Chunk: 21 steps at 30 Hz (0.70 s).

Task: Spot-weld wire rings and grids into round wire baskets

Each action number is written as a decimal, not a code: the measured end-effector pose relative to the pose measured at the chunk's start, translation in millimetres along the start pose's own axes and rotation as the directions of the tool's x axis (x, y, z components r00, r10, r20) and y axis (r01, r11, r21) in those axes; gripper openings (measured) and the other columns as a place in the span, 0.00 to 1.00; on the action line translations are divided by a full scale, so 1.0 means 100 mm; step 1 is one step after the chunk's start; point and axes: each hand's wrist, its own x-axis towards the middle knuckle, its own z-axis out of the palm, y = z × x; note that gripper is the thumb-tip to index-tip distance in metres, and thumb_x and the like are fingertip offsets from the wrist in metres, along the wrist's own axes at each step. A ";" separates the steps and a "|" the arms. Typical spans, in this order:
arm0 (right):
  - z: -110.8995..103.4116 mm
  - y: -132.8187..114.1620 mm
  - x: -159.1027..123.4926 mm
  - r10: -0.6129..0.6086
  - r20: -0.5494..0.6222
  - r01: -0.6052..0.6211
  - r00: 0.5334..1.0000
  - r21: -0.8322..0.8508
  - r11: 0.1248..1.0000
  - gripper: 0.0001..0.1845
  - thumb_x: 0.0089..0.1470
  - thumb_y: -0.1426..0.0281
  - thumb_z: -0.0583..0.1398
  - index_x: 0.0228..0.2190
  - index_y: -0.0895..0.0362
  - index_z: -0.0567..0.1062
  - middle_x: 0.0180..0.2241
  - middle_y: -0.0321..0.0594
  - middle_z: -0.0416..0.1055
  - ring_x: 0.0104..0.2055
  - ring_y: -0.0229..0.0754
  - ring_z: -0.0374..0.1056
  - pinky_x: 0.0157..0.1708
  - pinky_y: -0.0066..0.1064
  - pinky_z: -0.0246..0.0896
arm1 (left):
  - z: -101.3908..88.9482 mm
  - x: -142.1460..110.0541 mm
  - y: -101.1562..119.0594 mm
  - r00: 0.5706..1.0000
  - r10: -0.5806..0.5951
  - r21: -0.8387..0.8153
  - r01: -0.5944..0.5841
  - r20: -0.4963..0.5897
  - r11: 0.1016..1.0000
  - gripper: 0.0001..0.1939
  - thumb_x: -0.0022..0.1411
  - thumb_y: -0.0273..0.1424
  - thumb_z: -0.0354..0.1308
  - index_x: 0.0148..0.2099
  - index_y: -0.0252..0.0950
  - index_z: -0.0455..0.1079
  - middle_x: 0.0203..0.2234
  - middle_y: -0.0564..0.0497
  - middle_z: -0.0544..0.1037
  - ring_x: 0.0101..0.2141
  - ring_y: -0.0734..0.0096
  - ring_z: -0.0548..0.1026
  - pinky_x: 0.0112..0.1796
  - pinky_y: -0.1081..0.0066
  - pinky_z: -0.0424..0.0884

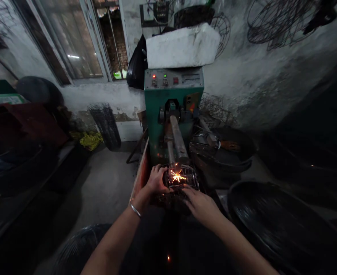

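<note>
A green spot welding machine [159,103] stands before me, two metal arms reaching toward me, the upper arm [179,139] thicker than the other. At their near end is a wire frame [191,176], with bright sparks bursting from its middle. My left hand [157,179], a silver bangle on its wrist, curls its fingers and thumb round the frame's left side. On the near right edge my right hand [197,200] grips the wires with bent fingers. The frame's underside is dark and its full shape cannot be made out.
A white foam block [182,46] rests on the machine, beside a black bag [137,65]. To the right are a wide black basin [271,217] and a container with wire pieces. A stack of wire mesh [105,124] leans by the wall. A board [141,170] stands left of my hands.
</note>
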 end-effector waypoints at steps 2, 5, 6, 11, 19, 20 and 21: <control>0.02 0.09 -0.06 0.014 0.028 -0.014 1.000 -0.001 1.000 0.20 0.61 0.76 0.53 0.54 0.62 0.72 0.62 0.52 0.62 0.58 0.53 0.67 0.56 0.43 0.64 | -0.01 0.02 0.00 1.000 0.002 0.022 -0.002 -0.021 1.000 0.45 0.40 0.44 0.74 0.58 0.34 0.65 0.54 0.38 0.66 0.55 0.39 0.65 0.58 0.45 0.64; 0.07 0.18 -0.14 0.025 0.033 -0.025 0.999 0.016 1.000 0.19 0.62 0.76 0.52 0.52 0.63 0.73 0.60 0.53 0.66 0.57 0.53 0.68 0.56 0.43 0.65 | -0.01 0.06 0.00 0.998 -0.038 0.016 0.039 -0.055 0.999 0.46 0.38 0.41 0.76 0.58 0.35 0.65 0.54 0.38 0.66 0.57 0.41 0.64 0.57 0.48 0.66; 0.08 0.20 -0.16 0.020 0.033 -0.021 0.999 0.027 0.999 0.19 0.61 0.76 0.52 0.52 0.62 0.72 0.58 0.52 0.68 0.56 0.53 0.69 0.55 0.43 0.65 | -0.01 0.08 0.00 0.997 -0.056 0.013 0.056 -0.056 0.998 0.48 0.35 0.40 0.77 0.58 0.34 0.65 0.54 0.37 0.66 0.58 0.40 0.63 0.57 0.47 0.66; 0.13 0.26 -0.23 0.014 0.061 -0.020 0.998 0.094 0.995 0.21 0.58 0.78 0.53 0.52 0.60 0.73 0.53 0.49 0.73 0.54 0.51 0.70 0.53 0.40 0.66 | -0.02 0.25 -0.05 0.996 -0.081 0.012 0.081 -0.027 0.997 0.52 0.29 0.41 0.80 0.57 0.32 0.66 0.55 0.37 0.65 0.58 0.41 0.62 0.59 0.47 0.64; 0.21 0.26 -0.24 0.043 0.148 -0.063 0.988 0.132 0.989 0.19 0.59 0.76 0.52 0.50 0.59 0.75 0.50 0.49 0.75 0.52 0.52 0.71 0.52 0.39 0.65 | 0.02 0.35 -0.20 0.996 -0.082 -0.035 0.083 0.023 0.996 0.54 0.29 0.38 0.80 0.59 0.32 0.64 0.56 0.36 0.63 0.60 0.39 0.60 0.59 0.46 0.62; 0.22 0.25 -0.24 0.040 0.152 -0.061 0.988 0.137 0.989 0.20 0.59 0.76 0.52 0.50 0.58 0.75 0.50 0.49 0.75 0.52 0.51 0.72 0.52 0.39 0.65 | 0.03 0.35 -0.21 0.997 -0.079 -0.050 0.080 0.027 0.996 0.54 0.29 0.39 0.81 0.59 0.31 0.64 0.56 0.36 0.63 0.59 0.40 0.60 0.59 0.46 0.62; 0.22 0.23 -0.23 0.043 0.154 -0.065 0.987 0.139 0.988 0.20 0.59 0.76 0.52 0.50 0.58 0.75 0.49 0.49 0.76 0.51 0.51 0.72 0.51 0.39 0.65 | 0.04 0.34 -0.23 0.997 -0.077 -0.065 0.079 0.026 0.995 0.54 0.30 0.39 0.81 0.59 0.31 0.64 0.56 0.36 0.63 0.59 0.40 0.60 0.59 0.46 0.63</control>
